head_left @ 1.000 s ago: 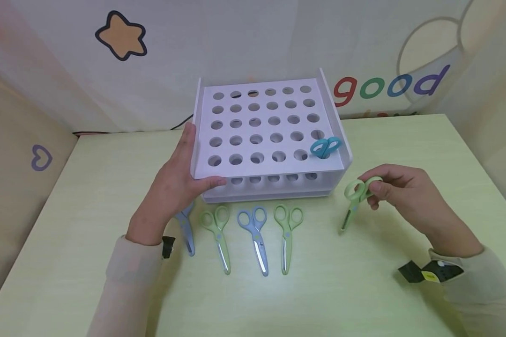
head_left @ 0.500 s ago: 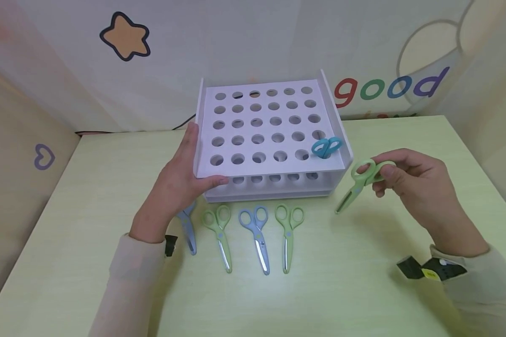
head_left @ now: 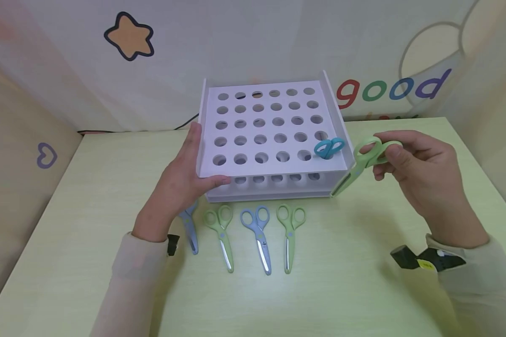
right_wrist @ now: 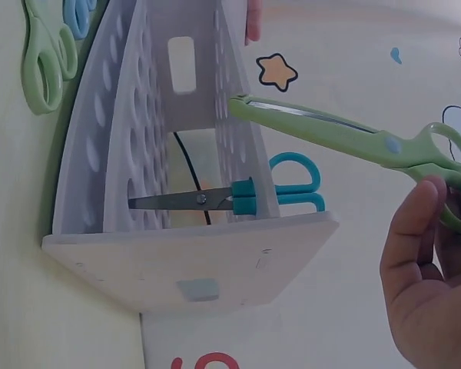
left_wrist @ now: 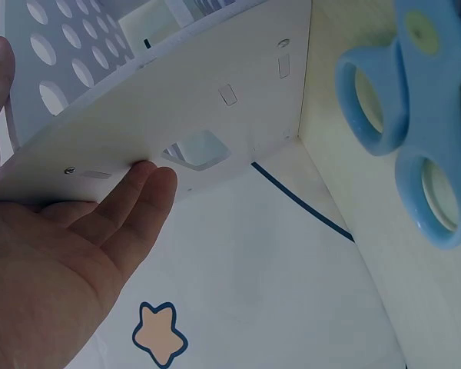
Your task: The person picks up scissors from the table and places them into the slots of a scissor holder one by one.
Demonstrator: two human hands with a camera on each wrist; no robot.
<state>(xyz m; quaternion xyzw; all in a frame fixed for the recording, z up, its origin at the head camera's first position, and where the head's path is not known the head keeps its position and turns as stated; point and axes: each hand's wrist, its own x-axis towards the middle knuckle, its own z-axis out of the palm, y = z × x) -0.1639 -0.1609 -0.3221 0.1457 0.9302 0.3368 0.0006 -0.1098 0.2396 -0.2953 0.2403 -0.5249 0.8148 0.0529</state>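
Note:
A white rack [head_left: 249, 117] with rows of round holes stands at the back of the table. My left hand [head_left: 168, 192] rests against its left side, fingers extended along the panel and thumb over the front edge. Teal scissors [head_left: 329, 150] sit in a front-row hole at the right; in the right wrist view their blades [right_wrist: 169, 202] point down inside the rack. My right hand [head_left: 430, 175] pinches one handle loop of light green scissors [head_left: 362, 164]. They are raised beside the rack's right front corner, blades slanting down and left. The right wrist view shows these scissors [right_wrist: 388, 150] with blades together.
In front of the rack lie green scissors [head_left: 289, 234], blue scissors [head_left: 259, 234], another green pair [head_left: 223, 236] and another blue pair [head_left: 189, 229], partly behind the left hand. A printed curtain [head_left: 270, 37] hangs behind the table [head_left: 320, 299]. A dark cable [head_left: 185, 122] runs behind the rack.
My right hand has lifted the light green scissors up from near the table, and their blades have tilted further toward the rack. My left hand stays against the rack.

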